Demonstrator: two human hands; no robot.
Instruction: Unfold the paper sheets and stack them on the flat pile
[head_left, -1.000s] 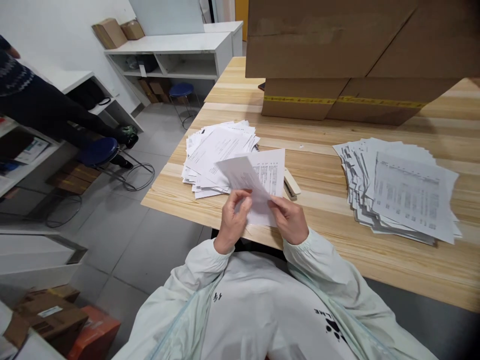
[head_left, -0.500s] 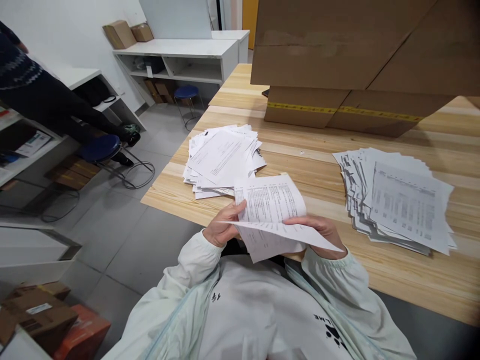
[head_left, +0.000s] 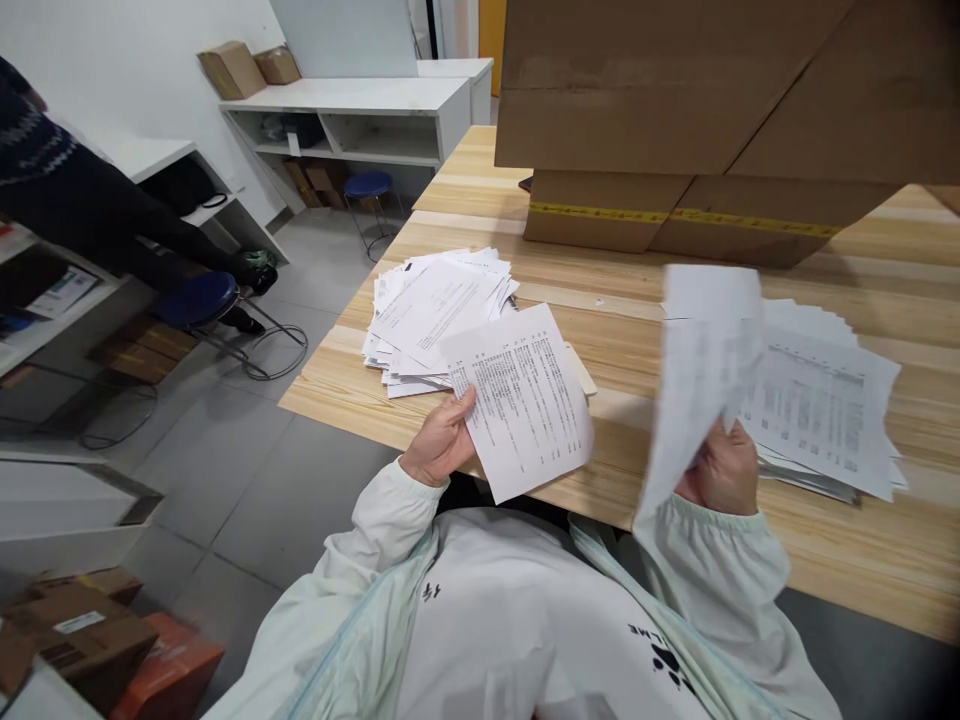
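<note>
My left hand (head_left: 442, 437) is closed on the left edge of a printed sheet (head_left: 525, 410), its thumb on top, held tilted over the table's front edge. A second sheet of paper (head_left: 705, 350), curled and blurred by motion, is gripped low down by my right hand (head_left: 724, 468). That sheet stands up and covers the left part of the right paper stack (head_left: 821, 405), whose top page shows columns of print. Beyond the left-hand sheet lies the left paper stack (head_left: 442, 305), spread loosely. A small pale flat piece (head_left: 581, 370) shows on the table behind the left-hand sheet.
Large cardboard boxes (head_left: 697, 90) stand at the back of the wooden table (head_left: 600, 275). At left, a person (head_left: 82, 190) stands by white shelves, near a blue stool (head_left: 199, 298). Cardboard boxes (head_left: 90, 630) and an orange box (head_left: 169, 670) are on the floor, lower left.
My right hand has drawn one sheet away to the right and raised it before the right stack. The left hand keeps the other sheet, now flatter and fully showing.
</note>
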